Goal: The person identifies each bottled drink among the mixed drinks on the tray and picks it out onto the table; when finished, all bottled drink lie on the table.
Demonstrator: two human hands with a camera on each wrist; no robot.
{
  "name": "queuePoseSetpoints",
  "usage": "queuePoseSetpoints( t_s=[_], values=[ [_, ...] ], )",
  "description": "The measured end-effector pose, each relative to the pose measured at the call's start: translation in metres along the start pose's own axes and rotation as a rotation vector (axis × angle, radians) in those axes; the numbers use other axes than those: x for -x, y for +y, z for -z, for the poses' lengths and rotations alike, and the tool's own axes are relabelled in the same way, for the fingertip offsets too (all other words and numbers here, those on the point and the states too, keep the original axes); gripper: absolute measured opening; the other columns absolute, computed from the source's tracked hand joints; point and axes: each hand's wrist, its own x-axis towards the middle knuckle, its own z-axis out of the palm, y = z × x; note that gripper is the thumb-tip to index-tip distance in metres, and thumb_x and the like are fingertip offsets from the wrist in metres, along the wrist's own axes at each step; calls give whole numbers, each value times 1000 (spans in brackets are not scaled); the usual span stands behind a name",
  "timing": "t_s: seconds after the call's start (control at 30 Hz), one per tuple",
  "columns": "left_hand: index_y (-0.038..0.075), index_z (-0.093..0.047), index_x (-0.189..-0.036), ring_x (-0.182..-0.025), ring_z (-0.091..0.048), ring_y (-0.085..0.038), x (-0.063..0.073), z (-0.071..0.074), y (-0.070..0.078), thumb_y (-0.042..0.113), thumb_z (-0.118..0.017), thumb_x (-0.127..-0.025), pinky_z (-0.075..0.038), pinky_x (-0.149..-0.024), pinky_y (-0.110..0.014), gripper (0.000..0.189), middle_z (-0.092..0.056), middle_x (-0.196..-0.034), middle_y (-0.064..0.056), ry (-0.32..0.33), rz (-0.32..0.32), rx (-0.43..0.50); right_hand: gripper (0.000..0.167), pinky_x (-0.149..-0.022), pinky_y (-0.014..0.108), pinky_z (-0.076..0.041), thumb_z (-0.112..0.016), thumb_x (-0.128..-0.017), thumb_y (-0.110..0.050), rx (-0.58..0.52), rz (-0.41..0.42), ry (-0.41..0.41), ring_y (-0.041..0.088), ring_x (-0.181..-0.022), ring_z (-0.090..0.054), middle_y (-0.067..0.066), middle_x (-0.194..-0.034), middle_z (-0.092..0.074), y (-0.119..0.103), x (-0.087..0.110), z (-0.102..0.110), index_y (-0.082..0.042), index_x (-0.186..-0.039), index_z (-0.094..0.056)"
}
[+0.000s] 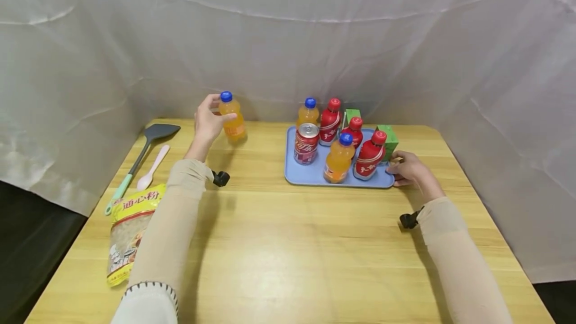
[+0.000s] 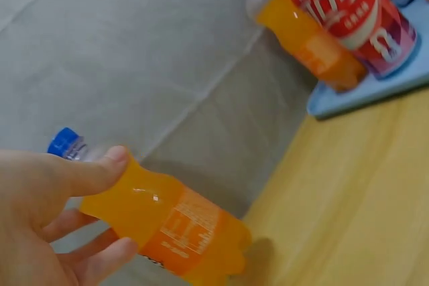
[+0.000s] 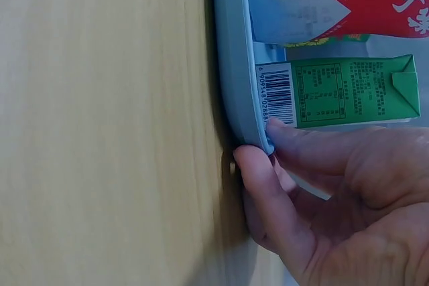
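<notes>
My left hand point(image 1: 208, 123) grips an orange soda bottle point(image 1: 234, 125) with a blue cap, thumb on one side and fingers round the other. In the left wrist view the bottle point(image 2: 177, 222) leans, its base close to the tabletop. My right hand point(image 1: 410, 168) pinches the front right corner of a blue tray point(image 1: 306, 179); in the right wrist view the thumb and a finger meet over its rim point(image 3: 234, 78). Next to that hand stands a green drink carton point(image 3: 355, 92). The tray also bears a red can point(image 1: 306, 145), two more orange soda bottles point(image 1: 338, 160) and several red bottles point(image 1: 370, 156).
At the left of the wooden table point(image 1: 279, 254) lie a dark spatula point(image 1: 143, 154) with a green handle, a pale pink spoon point(image 1: 153, 168) and a yellow bag of pasta point(image 1: 135, 229), partly behind my left sleeve. Grey cloth point(image 1: 279, 39) hangs along the back and sides.
</notes>
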Motion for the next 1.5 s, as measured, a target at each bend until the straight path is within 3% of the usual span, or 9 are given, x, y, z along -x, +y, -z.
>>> queuePoseSetpoints(
  t_s=[0.17,0.33,0.57,0.87,1.03,1.17,1.3,1.4,1.5],
  values=[
    [19,-56,-147,-126,-66,-36,-9,-5,-8,24,-85,-91,-53,-108,-50,64,-62,-149,-13,52,46,-19,60,-72,28,-64,-58,-107,-11,-8,-5,-10,14,-82,-64,17,-115,-53,1,3,3,1,-158,-27],
    [19,-56,-146,-126,-67,-36,-14,-6,-12,25,-85,-90,-52,-109,-50,64,-64,-148,-13,77,41,-49,58,-72,28,-64,-56,-108,-10,-8,16,-7,14,-82,-64,17,-115,-53,0,3,4,2,-157,-28],
    [20,-54,-148,-130,-65,-36,-16,-3,-16,25,-84,-91,-51,-112,-50,65,-62,-150,-14,57,73,-49,54,-72,28,-64,-56,-108,-10,-7,11,-16,15,-82,-64,15,-111,-54,0,2,3,1,-154,-30],
    [15,-52,-149,-129,-64,-39,-17,3,-7,22,-83,-93,-50,-113,-52,65,-61,-149,-17,28,77,-57,52,-70,27,-63,-54,-109,-9,-8,22,-10,13,-80,-64,16,-113,-52,-3,0,3,1,-153,-29],
    [17,-41,-158,-139,-55,-39,-13,-2,-4,22,-80,-95,-44,-120,-52,75,-52,-158,-16,26,51,-82,52,-71,27,-63,-53,-109,-9,-4,23,-18,13,-81,-64,17,-115,-51,-3,-1,3,2,-153,-29],
    [24,-33,-163,-152,-40,-30,-3,-13,6,22,-80,-95,-34,-128,-45,83,-40,-166,-10,156,-68,-84,50,-70,27,-63,-53,-109,-8,-4,29,-23,14,-81,-64,16,-114,-51,-4,0,3,2,-152,-29],
    [18,-41,-160,-151,-39,-22,14,-30,35,23,-78,-96,-28,-130,-32,74,-44,-162,-7,276,-334,-61,50,-70,28,-63,-53,-108,-7,4,32,-20,15,-81,-64,17,-112,-52,-5,-1,3,1,-151,-29],
    [12,-46,-157,-149,-43,-21,33,-53,60,22,-76,-97,-28,-130,-30,68,-49,-159,-9,224,-543,-17,50,-70,28,-63,-53,-108,-8,10,23,-22,15,-81,-64,16,-112,-53,-5,-1,3,0,-151,-29],
    [10,-46,-157,-149,-45,-23,58,-82,79,22,-76,-97,-30,-130,-32,68,-50,-159,-11,91,-678,39,50,-70,28,-63,-53,-108,-8,5,21,-27,14,-81,-64,14,-111,-55,-4,-2,3,0,-151,-29]
  ],
)
